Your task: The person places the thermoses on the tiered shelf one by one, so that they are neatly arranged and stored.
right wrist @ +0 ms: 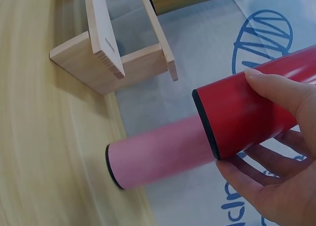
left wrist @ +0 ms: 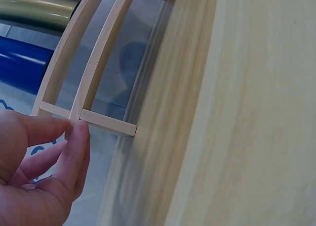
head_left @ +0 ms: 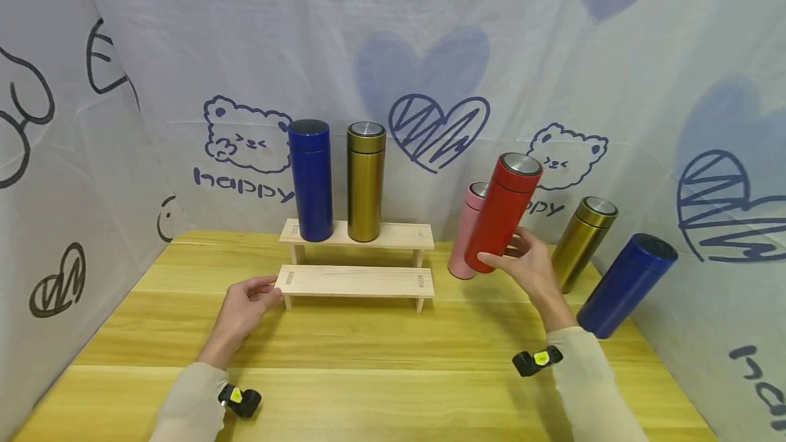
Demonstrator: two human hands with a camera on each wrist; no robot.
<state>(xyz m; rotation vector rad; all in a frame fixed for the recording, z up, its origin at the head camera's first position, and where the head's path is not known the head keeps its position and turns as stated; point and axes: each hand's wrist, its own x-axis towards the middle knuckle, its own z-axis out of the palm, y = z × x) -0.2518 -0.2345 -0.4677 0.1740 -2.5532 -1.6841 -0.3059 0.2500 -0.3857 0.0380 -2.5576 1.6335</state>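
My right hand (head_left: 529, 270) grips a red thermos bottle (head_left: 505, 213) near its base, thumb on one side and fingers on the other. The bottle is held up off the table, tilted with its silver lid leaning right. Behind it stands a pink thermos bottle (head_left: 462, 251), partly hidden. On the left, my left hand (head_left: 245, 305) pinches the end of the lower step of a two-step wooden stand (head_left: 356, 280) between thumb and fingers, as the left wrist view shows. A blue thermos bottle (head_left: 313, 186) and a gold one (head_left: 366, 186) stand upright on the upper step.
Right of my right hand stand a second gold thermos bottle (head_left: 580, 244) and a second blue one (head_left: 626, 288), the blue one beside my forearm. A printed white cloth (head_left: 331, 33) hangs behind and at both sides of the wooden table (head_left: 356, 387).
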